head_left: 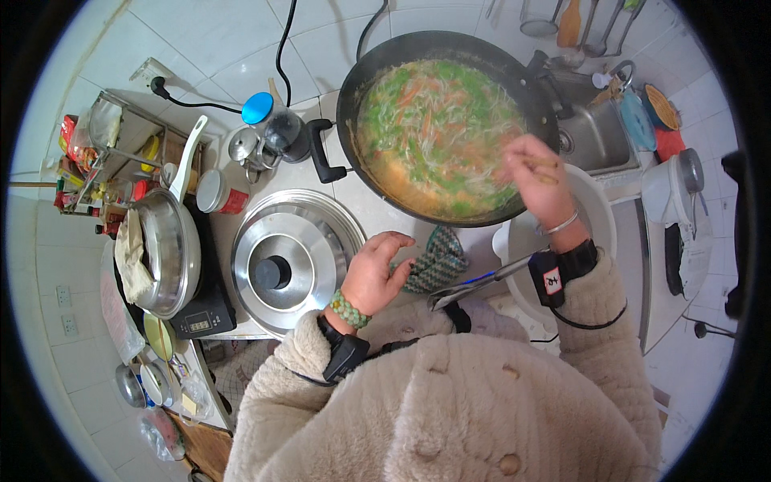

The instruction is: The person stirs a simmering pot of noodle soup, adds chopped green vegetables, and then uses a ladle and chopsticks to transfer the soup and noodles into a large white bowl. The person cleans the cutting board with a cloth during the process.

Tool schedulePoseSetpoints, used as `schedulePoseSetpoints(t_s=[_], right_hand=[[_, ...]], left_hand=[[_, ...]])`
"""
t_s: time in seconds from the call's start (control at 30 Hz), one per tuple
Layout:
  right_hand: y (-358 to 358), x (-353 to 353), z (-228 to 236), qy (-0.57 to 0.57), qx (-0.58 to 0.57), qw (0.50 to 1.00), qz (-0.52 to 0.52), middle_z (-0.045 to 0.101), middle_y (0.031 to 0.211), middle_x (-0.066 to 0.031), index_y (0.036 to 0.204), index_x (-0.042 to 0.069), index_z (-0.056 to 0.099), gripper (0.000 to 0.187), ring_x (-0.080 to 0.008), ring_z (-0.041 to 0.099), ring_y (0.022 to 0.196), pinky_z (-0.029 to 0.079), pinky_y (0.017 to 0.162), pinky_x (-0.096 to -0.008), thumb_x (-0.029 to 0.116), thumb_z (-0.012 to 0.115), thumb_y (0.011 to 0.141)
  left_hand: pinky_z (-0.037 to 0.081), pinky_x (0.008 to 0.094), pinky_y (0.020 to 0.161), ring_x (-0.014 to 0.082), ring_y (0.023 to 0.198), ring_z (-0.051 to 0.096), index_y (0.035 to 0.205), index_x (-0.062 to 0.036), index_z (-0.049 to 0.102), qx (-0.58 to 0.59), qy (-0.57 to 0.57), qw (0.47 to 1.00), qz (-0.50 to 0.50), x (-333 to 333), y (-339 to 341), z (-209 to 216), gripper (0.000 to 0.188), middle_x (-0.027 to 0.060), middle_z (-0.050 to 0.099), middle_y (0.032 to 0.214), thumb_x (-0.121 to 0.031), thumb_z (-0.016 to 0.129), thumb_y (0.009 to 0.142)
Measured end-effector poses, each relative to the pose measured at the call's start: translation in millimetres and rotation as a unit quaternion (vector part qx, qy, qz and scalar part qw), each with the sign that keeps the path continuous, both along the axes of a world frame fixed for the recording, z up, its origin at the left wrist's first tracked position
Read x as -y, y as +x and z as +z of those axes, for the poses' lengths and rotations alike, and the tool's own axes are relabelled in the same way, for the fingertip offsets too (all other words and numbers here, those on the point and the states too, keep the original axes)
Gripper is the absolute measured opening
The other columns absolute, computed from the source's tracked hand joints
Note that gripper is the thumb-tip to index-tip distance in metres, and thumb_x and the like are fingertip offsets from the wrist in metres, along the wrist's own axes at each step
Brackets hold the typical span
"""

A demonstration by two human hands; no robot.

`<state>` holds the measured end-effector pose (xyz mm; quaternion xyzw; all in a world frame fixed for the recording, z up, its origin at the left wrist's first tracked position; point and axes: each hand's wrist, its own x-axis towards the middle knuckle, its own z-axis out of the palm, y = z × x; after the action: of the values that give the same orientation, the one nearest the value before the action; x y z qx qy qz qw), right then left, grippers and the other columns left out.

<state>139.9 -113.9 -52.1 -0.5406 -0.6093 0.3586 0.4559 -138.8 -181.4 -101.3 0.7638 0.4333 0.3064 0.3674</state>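
Note:
A large black wok (350,153) holds a yellowish broth with noodle-like white strands, green vegetable pieces and orange shreds (438,120). Over its right rim, my right hand (534,178) is closed round thin wooden chopsticks (548,179); their lower ends blur into the food. My left hand (376,277) hovers below the wok with fingers apart, holding nothing. It is nearest to a steel lid (309,257) with a black knob and a green-and-white patterned cloth (440,261).
On the left, a steel pan (178,249) sits on a black cooktop (201,323). A jar with a blue lid (259,108) stands near the wok's handle. Right of the wok are a sink (602,136) and a white bucket (598,209); a long metal utensil (490,277) crosses the bucket's left side.

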Motion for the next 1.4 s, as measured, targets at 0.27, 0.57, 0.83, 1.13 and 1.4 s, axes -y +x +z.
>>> schedulePoseSetpoints(t_s=[0.27,0.57,0.83,1.13,1.4], right_hand=[[14,7,9,-0.015,-0.103,0.991,-0.09,0.061,0.085,-0.0063,0.093,-0.001,0.055,0.013,-0.014,0.065,0.073,0.052,0.064,-0.0224,0.011,0.053,0.093],[17,14,7,-0.009,-0.121,0.98,-0.155,0.06,0.084,-0.0065,0.094,-0.001,0.055,0.013,-0.0143,0.065,0.071,0.053,0.061,-0.0217,0.012,0.053,0.093],[0,5,-7,-0.045,-0.126,0.986,-0.096,0.061,0.086,-0.0067,0.1,-0.002,0.06,0.018,-0.0142,0.065,0.07,0.053,0.061,-0.0228,0.014,0.053,0.093],[0,3,-13,-0.014,-0.121,0.987,-0.104,0.063,0.087,-0.0093,0.097,-0.003,0.059,0.019,-0.0155,0.065,0.071,0.054,0.06,-0.0238,0.014,0.053,0.093],[4,16,5,0.026,-0.171,0.975,-0.142,0.064,0.089,-0.0111,0.097,-0.004,0.058,0.019,-0.0162,0.066,0.07,0.055,0.062,-0.0242,0.014,0.053,0.093]], left_hand=[[0.047,0.0366,0.084,0.0338,0.096,0.059,0.104,-0.0016,0.058,0.002,0.005,1.0,0.005,3,-3,1,0.026,0.0158,0.061,0.103,-0.006,0.063,0.08],[0.047,0.0364,0.084,0.0332,0.096,0.059,0.104,-0.002,0.058,0.004,0.002,1.0,0.013,6,-4,2,0.025,0.0153,0.061,0.103,-0.006,0.063,0.08],[0.047,0.0362,0.083,0.0336,0.095,0.059,0.103,-0.0022,0.059,0.005,0.0,1.0,0.017,8,-6,2,0.025,0.0156,0.061,0.102,-0.006,0.063,0.08],[0.047,0.036,0.082,0.034,0.094,0.059,0.104,-0.0024,0.059,0.002,-0.005,1.0,0.021,8,-9,3,0.025,0.0159,0.061,0.101,-0.007,0.063,0.079],[0.047,0.0363,0.082,0.0335,0.094,0.059,0.103,-0.0023,0.059,0.001,-0.01,1.0,0.016,6,-6,3,0.025,0.0154,0.061,0.101,-0.006,0.063,0.079]])
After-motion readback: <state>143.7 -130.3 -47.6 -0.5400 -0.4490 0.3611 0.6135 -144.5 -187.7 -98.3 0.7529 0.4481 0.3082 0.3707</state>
